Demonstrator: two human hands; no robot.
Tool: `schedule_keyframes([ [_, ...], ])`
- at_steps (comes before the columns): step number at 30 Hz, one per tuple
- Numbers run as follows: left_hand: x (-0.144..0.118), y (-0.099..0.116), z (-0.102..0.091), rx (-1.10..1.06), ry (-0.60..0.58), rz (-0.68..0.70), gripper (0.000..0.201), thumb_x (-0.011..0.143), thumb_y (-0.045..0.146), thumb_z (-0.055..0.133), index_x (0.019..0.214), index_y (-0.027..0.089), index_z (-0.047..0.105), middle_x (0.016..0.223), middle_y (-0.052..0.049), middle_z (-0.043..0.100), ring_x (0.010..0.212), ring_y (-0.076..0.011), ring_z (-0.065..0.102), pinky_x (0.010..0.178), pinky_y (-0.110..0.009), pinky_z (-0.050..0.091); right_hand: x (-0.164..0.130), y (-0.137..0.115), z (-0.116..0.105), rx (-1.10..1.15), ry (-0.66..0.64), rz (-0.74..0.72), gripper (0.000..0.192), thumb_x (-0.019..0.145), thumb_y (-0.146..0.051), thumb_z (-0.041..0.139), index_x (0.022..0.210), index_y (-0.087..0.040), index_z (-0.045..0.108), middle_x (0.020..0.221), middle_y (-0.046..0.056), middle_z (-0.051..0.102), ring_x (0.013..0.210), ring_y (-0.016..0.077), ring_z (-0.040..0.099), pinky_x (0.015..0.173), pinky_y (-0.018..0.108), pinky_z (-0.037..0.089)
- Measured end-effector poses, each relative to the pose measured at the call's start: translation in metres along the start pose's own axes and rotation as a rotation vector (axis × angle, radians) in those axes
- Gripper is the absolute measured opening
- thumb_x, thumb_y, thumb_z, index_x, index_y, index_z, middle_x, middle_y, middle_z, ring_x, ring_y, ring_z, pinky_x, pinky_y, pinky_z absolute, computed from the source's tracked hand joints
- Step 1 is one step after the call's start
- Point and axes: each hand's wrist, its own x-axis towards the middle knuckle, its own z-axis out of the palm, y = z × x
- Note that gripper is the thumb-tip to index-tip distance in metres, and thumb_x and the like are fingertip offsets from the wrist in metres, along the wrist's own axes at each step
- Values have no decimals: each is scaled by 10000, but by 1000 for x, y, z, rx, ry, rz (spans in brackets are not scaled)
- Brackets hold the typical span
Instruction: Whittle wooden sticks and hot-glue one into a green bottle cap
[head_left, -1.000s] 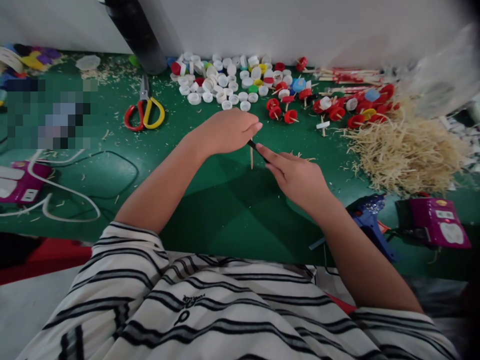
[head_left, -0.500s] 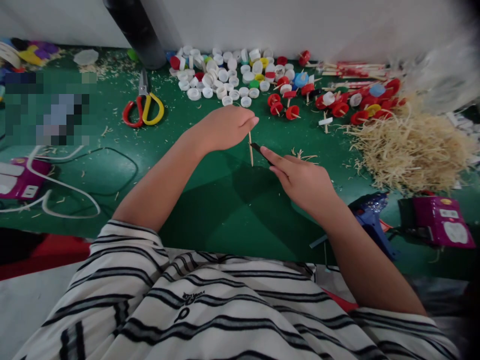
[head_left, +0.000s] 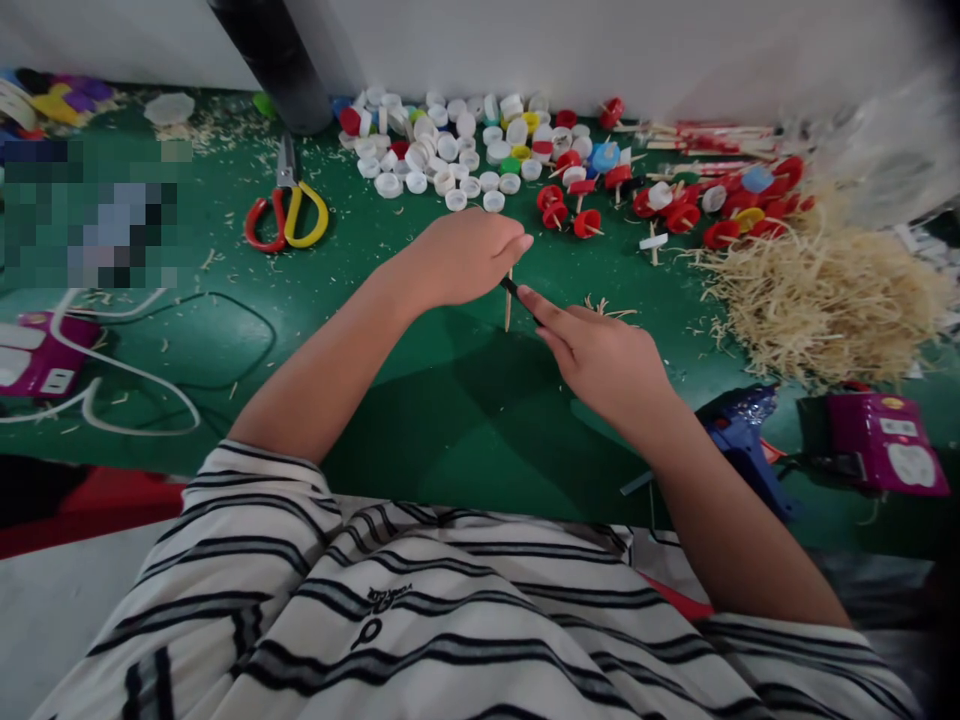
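Head view, frame centre: left hand (head_left: 461, 255) pinching thin wooden stick (head_left: 508, 310) upright above green table (head_left: 420, 400); right hand (head_left: 600, 355) gripping dark blade (head_left: 517, 292) against stick; wood shavings (head_left: 817, 300) right.

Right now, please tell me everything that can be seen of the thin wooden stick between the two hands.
The wooden stick is thin, pale and straight, apparently bamboo or light wood. It stands nearly upright over the green table. Its top is hidden in the fingers of the left hand, which pinch it. A dark blade held by the right hand lies against its upper part. Whether its lower end touches the table cannot be told.
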Motion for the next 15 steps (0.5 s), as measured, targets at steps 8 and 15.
schedule_keyframes([
  [8, 1, -5, 3, -11, 34, -47, 484, 1104, 482, 333, 780, 222, 580, 692, -78, 537, 728, -233, 551, 717, -382, 369, -9, 2, 6, -48, -42, 7, 584, 1140, -353, 332, 1721, -392, 384, 1208, 81, 774, 829, 211, 682, 543, 309, 247],
  [15, -2, 6, -1, 40, -15, -28, 443, 1102, 416, 327, 816, 207, 593, 756, -87, 572, 736, -232, 564, 708, -387, 354, 0, -6, 0, -54, -19, 15, 592, 1130, -333, 338, 1715, -402, 398, 1168, 80, 767, 822, 210, 675, 552, 319, 259],
])
